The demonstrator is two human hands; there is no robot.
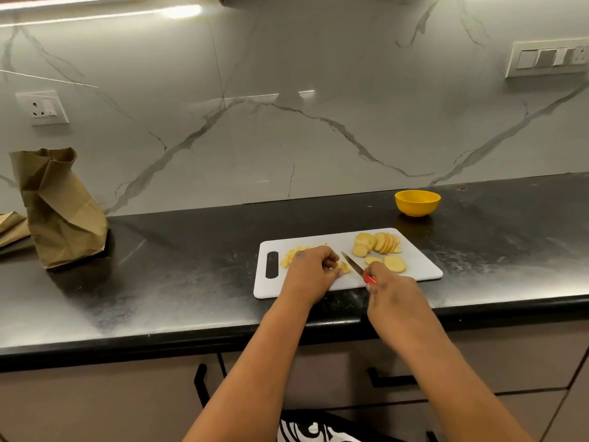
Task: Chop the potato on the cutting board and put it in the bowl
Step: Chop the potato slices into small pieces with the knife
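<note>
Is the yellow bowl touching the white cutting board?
Apart. The head view shows the yellow bowl behind the cutting board, with a strip of black counter between them.

Open black counter point(191, 266) left of cutting board point(424, 266); paper bag point(60, 212) blocking far left edge, yellow bowl point(417, 203) behind board's right corner.

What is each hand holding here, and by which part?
The right hand grips the knife by its red handle. The left hand holds down a small potato piece on the cutting board, fingers curled over it.
</note>
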